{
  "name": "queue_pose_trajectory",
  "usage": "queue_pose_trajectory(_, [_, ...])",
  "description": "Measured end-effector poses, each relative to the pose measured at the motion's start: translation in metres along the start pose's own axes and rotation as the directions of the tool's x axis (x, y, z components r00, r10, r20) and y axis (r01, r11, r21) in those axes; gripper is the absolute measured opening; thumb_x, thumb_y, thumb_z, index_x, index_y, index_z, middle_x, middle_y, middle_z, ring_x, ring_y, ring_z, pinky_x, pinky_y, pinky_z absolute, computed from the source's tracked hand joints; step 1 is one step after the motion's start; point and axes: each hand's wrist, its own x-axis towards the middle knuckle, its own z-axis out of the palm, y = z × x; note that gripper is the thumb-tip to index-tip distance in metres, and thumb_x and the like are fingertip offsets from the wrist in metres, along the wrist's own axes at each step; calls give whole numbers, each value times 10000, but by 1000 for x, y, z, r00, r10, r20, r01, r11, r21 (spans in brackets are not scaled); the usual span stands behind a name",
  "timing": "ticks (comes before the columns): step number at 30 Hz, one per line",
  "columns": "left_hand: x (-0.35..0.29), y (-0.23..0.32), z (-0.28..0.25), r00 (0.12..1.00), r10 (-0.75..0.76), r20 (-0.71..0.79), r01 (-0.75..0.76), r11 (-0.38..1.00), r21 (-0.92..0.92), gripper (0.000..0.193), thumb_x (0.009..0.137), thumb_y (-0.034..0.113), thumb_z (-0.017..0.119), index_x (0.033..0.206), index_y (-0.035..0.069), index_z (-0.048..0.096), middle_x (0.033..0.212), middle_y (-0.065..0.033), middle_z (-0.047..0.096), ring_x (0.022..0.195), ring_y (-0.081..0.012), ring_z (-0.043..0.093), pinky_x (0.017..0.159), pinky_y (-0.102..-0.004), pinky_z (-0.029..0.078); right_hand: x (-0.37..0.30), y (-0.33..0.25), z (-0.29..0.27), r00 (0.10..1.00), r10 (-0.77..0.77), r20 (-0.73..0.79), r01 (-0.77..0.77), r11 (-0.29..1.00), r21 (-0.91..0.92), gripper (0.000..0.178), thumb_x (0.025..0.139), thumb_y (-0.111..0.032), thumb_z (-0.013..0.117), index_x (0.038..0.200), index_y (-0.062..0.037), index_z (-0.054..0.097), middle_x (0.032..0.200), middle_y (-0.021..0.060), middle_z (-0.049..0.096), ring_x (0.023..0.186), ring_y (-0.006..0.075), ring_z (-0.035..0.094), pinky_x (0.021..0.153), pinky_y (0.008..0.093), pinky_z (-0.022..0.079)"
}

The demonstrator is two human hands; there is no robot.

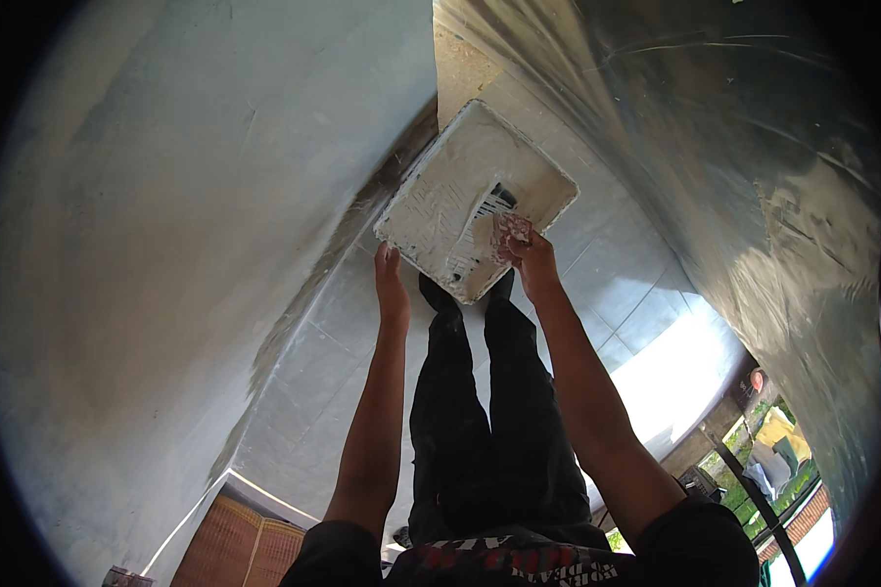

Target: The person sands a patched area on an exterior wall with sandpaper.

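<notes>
A paint tray (440, 191), coated in whitish-grey paint or plaster, is held tilted out in front of me above the floor. My left hand (391, 282) grips its near left corner, with the fingertips hidden behind the rim. Over the tray's near right part, my right hand (533, 262) is closed on a reddish, smeared flat piece (510, 235) that may be a sponge or a rag. That piece lies against the ribbed bottom of the tray, where dark bare patches show through the coating.
A pale grey wall (186, 196) rises on my left. On the right, clear plastic sheeting (734, 147) hangs down. Grey floor tiles (597, 264) run between them, and my legs (489, 411) stand there. A brown woven panel (227, 543) is at lower left.
</notes>
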Motion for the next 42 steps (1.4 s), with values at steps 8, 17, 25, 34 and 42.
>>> queue_pose_trajectory(8, [-50,94,6,961,275,10,-270,934,235,581,1031,322,531,1509,27,385,1531,-221,424,1480,-389,296,1210,-459,215,-43,-40,-4,973,50,227,-117,949,292,372,953,-5,611,1320,-21,551,1142,103,678,937,238,696,881,392,557])
queue_pose_trajectory(17, [-120,241,-1,582,808,98,-703,438,561,586,966,187,578,1484,3,376,1541,-206,419,1505,-467,187,1212,-587,143,-100,-125,28,838,-115,533,-157,884,439,412,920,-29,671,1313,-49,549,1122,61,648,1002,227,661,938,405,540])
queue_pose_trajectory(25, [-199,428,-51,-40,995,90,-581,-97,808,467,887,52,571,1344,2,490,1550,-235,418,1518,-474,141,1204,-573,178,-178,-314,154,568,-585,579,262,795,548,431,959,12,604,1380,-34,521,1203,67,642,1046,185,652,935,365,546])
queue_pose_trajectory(34, [-223,529,-153,-346,932,112,-84,-150,985,490,966,232,498,1393,-1,435,1602,-272,309,1525,-487,68,1191,-620,9,-264,-453,278,-150,-959,239,968,-94,232,362,951,72,560,1292,-15,643,1189,127,709,1089,210,667,963,324,501])
queue_pose_trajectory(42, [-210,526,-165,-350,921,172,37,-170,985,539,965,316,490,1394,-4,429,1593,-296,305,1524,-478,114,1193,-622,-18,-239,-386,323,-403,-908,118,906,-414,-92,638,633,204,549,1206,-47,674,1224,98,685,1199,303,589,1017,413,413])
